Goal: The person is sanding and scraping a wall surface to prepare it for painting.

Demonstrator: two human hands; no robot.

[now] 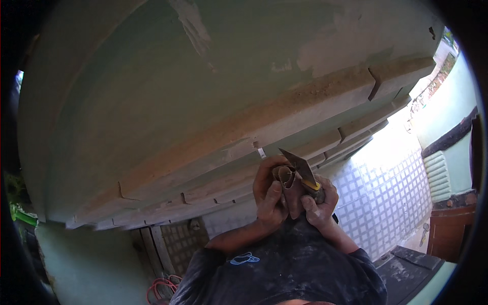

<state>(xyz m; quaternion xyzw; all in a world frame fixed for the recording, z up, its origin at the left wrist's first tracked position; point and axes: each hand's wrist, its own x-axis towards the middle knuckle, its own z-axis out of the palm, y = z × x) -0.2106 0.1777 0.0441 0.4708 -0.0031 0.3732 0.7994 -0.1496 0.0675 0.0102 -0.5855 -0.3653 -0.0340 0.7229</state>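
Just in front of my chest, my left hand [270,194] grips a folded brown sheet, likely sandpaper [292,196], whose upper end curls into loops. My right hand [322,200] holds a putty knife [301,164] by its handle, below a yellow collar. Its flat, dusty blade points up and to the left, past the curled end of the sheet. The right thumb lies close to the sheet's edge; whether it presses on it I cannot tell. Beyond both hands runs a stepped plaster moulding [236,152] with several notches along its edges.
Above the moulding spreads a green plastered surface [171,95] with pale filler patches. A checked floor [381,194] lies below on the right, near a dark dusty bench-like surface [408,274]. Red cable or hose [162,286] is coiled at lower left, near upright posts [156,248].
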